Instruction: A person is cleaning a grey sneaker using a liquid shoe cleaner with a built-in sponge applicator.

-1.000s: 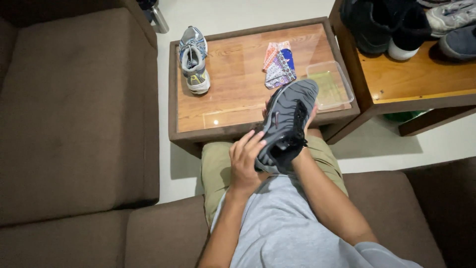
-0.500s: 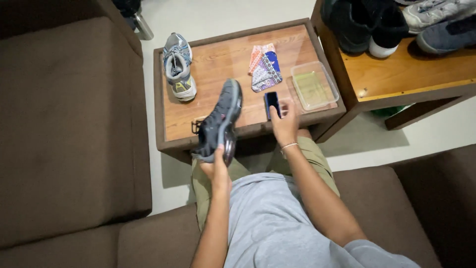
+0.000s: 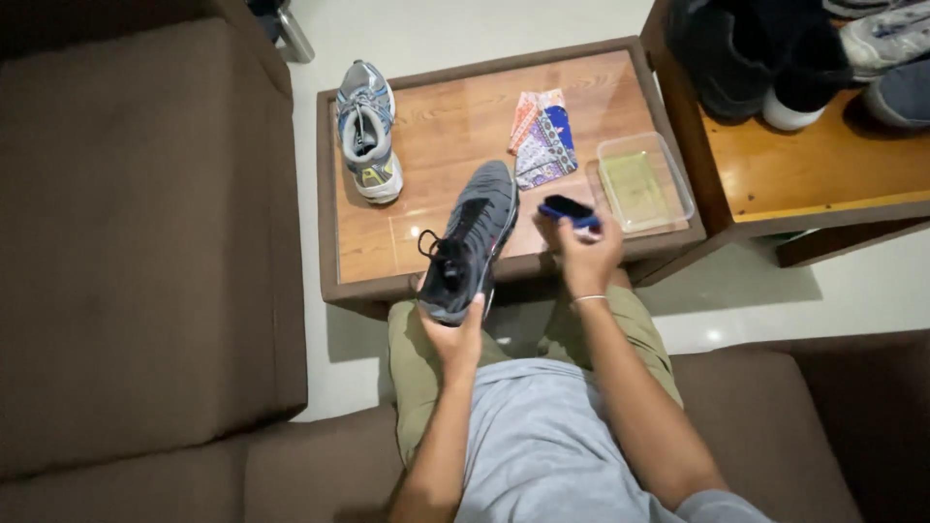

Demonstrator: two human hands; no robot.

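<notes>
Since 0.5 s ago: right hand lifts off the worktop with a small dark-and-blue brush-like item, fingers clenched round it. Left hand: fingers grasping the heel of 1 dark grey sneaker, toe resting on the worktop just left of the right fingers. Beyond the fingers: 1 grey sneaker, folded patterned cloth, clear tray. Progress, judged: tool in hand, not yet touching the shoe; second sneaker untouched.

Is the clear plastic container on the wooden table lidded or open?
Cannot tell: the clear plastic container looks see-through from above, yellowish inside.
</notes>
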